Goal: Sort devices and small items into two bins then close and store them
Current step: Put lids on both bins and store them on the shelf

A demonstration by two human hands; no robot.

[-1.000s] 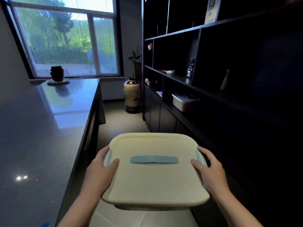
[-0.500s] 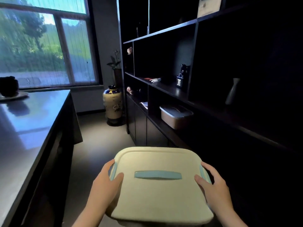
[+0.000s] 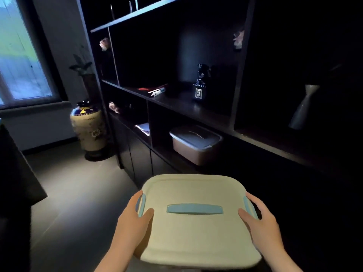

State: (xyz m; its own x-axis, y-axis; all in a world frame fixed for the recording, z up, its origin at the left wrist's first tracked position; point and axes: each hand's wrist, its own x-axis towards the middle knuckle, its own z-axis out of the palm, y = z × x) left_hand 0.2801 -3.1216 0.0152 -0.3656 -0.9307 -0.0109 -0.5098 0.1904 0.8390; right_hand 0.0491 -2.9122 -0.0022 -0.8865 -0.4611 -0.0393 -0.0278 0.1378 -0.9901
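I carry a closed cream bin (image 3: pixel 198 230) with a light blue lid handle and blue side clips, low in the middle of the view. My left hand (image 3: pixel 133 218) grips its left side and my right hand (image 3: pixel 261 222) grips its right side, thumbs on the lid. A second closed bin (image 3: pixel 194 146), pinkish with a grey lid, stands in a low compartment of the dark shelf unit (image 3: pixel 188 107) ahead and to the right.
A large painted floor vase (image 3: pixel 89 128) stands at the shelf unit's left end, below a window (image 3: pixel 17 55). Small ornaments, pens and a pale vase (image 3: pixel 302 107) sit on the shelves. A dark counter edge (image 3: pixel 17 173) borders the aisle on the left.
The view has swung right, away from the counter and window, and closer to the shelf unit. The bin on the shelf now looks nearer. Both hands keep the same hold on the cream bin.
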